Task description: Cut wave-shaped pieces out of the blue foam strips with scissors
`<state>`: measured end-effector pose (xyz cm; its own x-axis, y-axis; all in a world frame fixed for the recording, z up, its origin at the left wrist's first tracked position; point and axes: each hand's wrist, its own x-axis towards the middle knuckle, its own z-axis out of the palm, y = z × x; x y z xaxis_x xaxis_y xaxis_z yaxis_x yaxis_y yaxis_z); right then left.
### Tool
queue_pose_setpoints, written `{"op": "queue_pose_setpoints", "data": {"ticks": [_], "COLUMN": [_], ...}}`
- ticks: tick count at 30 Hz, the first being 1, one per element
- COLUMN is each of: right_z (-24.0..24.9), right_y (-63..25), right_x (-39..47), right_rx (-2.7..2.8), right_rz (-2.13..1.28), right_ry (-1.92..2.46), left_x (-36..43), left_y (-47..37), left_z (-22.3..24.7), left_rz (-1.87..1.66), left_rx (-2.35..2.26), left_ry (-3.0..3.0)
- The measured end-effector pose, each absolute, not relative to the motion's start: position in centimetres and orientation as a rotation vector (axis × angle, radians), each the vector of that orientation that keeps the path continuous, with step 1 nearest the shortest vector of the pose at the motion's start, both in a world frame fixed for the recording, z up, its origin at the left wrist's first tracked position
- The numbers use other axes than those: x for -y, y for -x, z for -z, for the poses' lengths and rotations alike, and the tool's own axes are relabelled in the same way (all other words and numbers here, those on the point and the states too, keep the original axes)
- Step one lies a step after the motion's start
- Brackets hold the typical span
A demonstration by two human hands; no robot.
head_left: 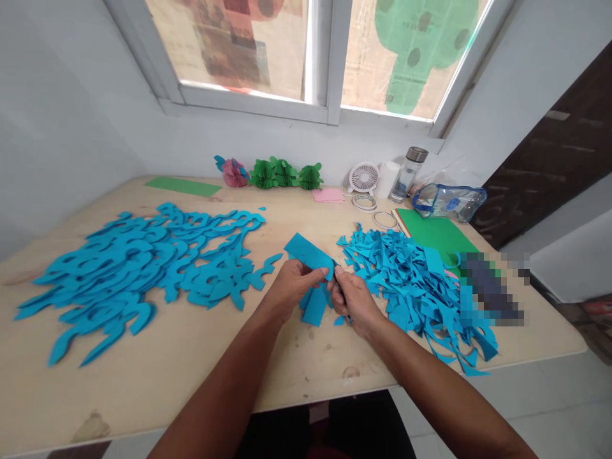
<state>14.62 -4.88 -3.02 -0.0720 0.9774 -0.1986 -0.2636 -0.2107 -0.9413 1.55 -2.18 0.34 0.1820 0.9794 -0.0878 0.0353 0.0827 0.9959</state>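
Observation:
Near the middle of the table, my left hand (291, 284) pinches a folded strip of blue paper (308, 250) between thumb and fingers. My right hand (352, 298) is closed round dark-handled scissors (340, 287), whose blades meet the paper's right edge and are mostly hidden. Below the hands lies another blue paper piece (314, 307). On the left spreads a large pile of curved blue cut-outs (127, 255). To the right of my right hand is a heap of small blue scraps (406, 280).
Green and pink paper ornaments (283, 173), a small white fan (364, 178), tape rolls (364, 203), a bottle (408, 175) and a clear pouch (449, 203) stand along the back. Green sheets (437, 236) lie behind the scraps. A green strip (183, 186) lies at back left.

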Motion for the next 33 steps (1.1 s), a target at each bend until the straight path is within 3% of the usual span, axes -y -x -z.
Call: {"op": "queue_pose_setpoints", "data": {"ticks": [12, 33], "right_z": [2.8, 2.5], "right_y": [-14.6, -14.7], "right_x": [5.0, 5.1], "right_rx": [0.964, 0.964], "right_rz": [-1.540, -1.539], "right_ry": [1.135, 1.191], "left_x": [1.8, 2.1], "left_y": [-1.6, -1.6], "left_z": [0.8, -0.1], "left_rz": [-1.138, -1.037], "left_rx": [-1.113, -1.177], "left_ry": [-1.108, -1.232]}}
